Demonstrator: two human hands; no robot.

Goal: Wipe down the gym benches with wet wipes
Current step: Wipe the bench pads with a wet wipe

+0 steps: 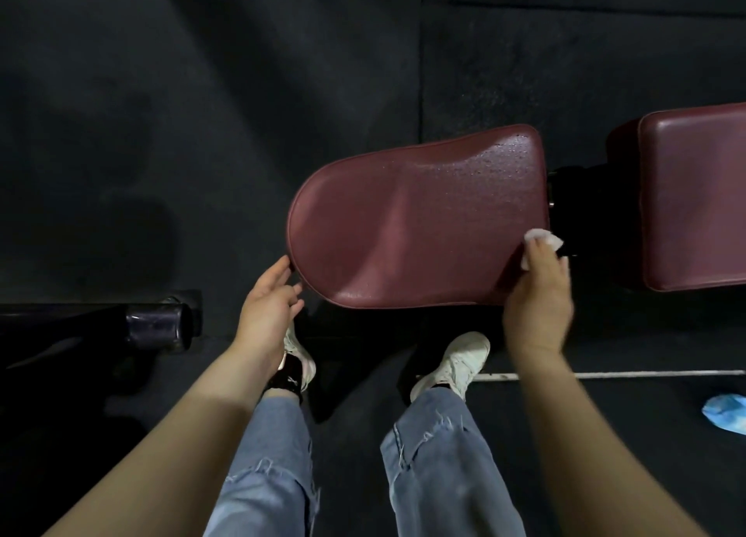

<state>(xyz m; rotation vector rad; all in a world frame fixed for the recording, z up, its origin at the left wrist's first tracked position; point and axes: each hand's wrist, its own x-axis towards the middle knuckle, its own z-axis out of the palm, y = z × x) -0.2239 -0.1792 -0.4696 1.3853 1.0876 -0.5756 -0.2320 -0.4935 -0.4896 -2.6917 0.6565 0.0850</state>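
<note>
Maroon seat pad (415,217) of gym bench: long axis runs left-right, rounded end pointing left, square end right toward second pad (694,201) across gap.
Most of pad lies left of and beyond right grip.
Right hand (539,298) at pad's near right corner, fingers curled, clamped on white wet wipe (543,242); nearer arm for wiping.
Left hand (268,308) fingers apart, holding nothing, fingertips touching rounded end's rim.
Likely next stroke: wipe drawn leftward along long axis.

place: gym | cues: maroon padded bench (415,217), black rubber floor (202,112)
</note>
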